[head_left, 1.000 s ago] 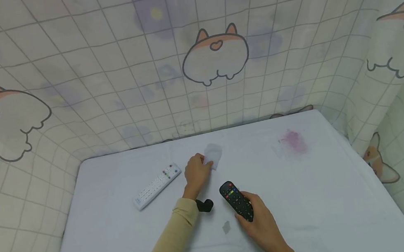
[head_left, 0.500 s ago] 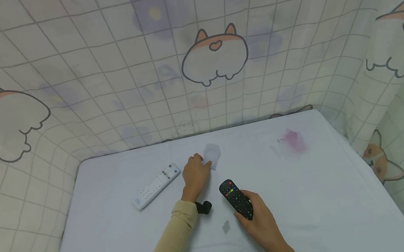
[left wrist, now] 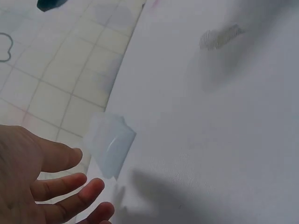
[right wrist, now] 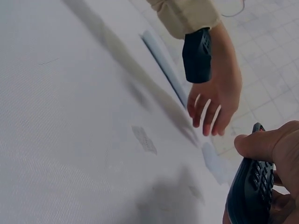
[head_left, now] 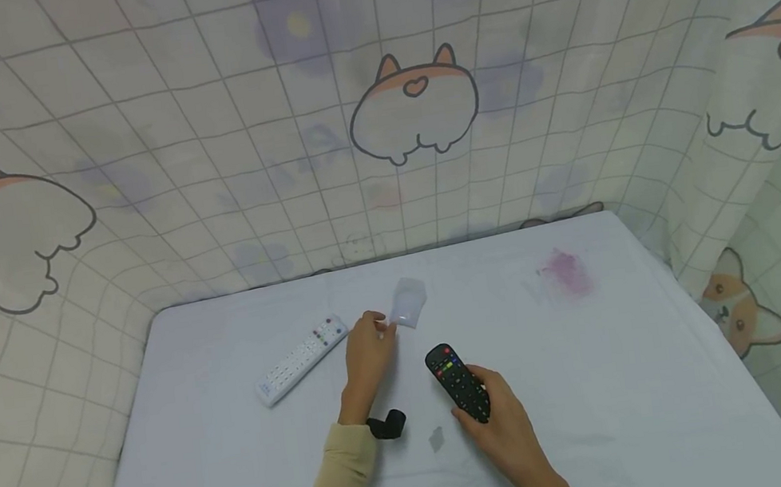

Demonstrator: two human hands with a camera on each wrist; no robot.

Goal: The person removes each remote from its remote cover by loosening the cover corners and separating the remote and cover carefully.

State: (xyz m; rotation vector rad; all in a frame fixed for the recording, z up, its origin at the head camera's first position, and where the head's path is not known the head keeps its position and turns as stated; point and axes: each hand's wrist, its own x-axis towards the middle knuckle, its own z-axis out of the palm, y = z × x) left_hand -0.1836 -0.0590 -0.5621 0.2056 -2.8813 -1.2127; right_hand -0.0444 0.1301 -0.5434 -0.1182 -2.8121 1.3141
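- We see a white table point(head_left: 594, 381) filling the lower half of the head view, with a pink stain point(head_left: 565, 270) toward its far right corner and a small grey mark point(head_left: 437, 437) near the front, between the two forearms.
- A white remote point(head_left: 302, 359) lies slantwise on the table, just left of the left hand and not touching it.
- Our right hand point(head_left: 501, 420) has its fingers and thumb wrapped round the lower end of a black remote point(head_left: 458, 381), whose top end points away from us, toward the wipe; the right wrist view shows the thumb lying on the keypad point(right wrist: 254, 184).
- Our left hand point(head_left: 368, 349) is relaxed with fingers spread and holds nothing; a black wrist camera point(head_left: 386, 425) sits at the cuff of the beige sleeve point(head_left: 341, 482).
- A small white wipe point(head_left: 408, 302) lies just past the left fingertips point(left wrist: 96, 184), up and to the right of them. In the left wrist view it seems to sit free of the fingers, though the blur keeps us from being sure.
- The wipe lies beyond the black remote's top end, apart from the right hand.
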